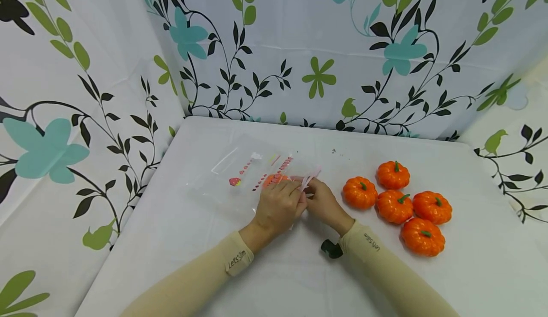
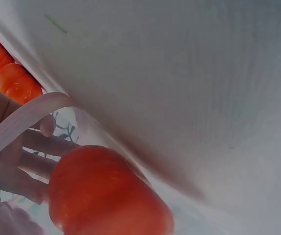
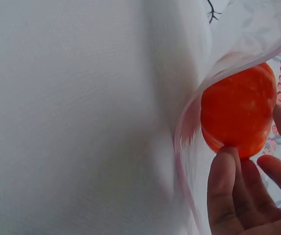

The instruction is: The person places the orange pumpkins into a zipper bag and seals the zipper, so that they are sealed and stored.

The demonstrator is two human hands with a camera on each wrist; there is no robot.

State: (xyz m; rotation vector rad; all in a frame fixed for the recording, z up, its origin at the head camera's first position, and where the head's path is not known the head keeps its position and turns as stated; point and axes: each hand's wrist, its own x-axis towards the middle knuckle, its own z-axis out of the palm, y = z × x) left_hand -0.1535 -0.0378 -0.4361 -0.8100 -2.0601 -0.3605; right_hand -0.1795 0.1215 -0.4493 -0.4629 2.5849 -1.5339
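A clear plastic bag (image 1: 227,179) with red printing lies across the table's middle, an orange toy pumpkin (image 1: 274,180) inside it. My left hand (image 1: 280,207) grips the bag near its pink-edged mouth. From the other side, my right hand (image 1: 323,205) reaches in at that mouth. Seen from the right wrist, the thumb and fingertips (image 3: 223,169) of the right hand hold the pumpkin (image 3: 238,110) at its near side, and the pink rim curves across it. In the left wrist view, the right hand's fingers (image 2: 32,183) meet the side of the pumpkin (image 2: 108,193).
To the right, several more orange pumpkins with green stems, one of them a front pumpkin (image 1: 423,237), sit close together on the white tablecloth (image 1: 278,279). A patterned curtain (image 1: 274,46) hangs behind the table. A small black object (image 1: 331,249) shows beside the right wrist.
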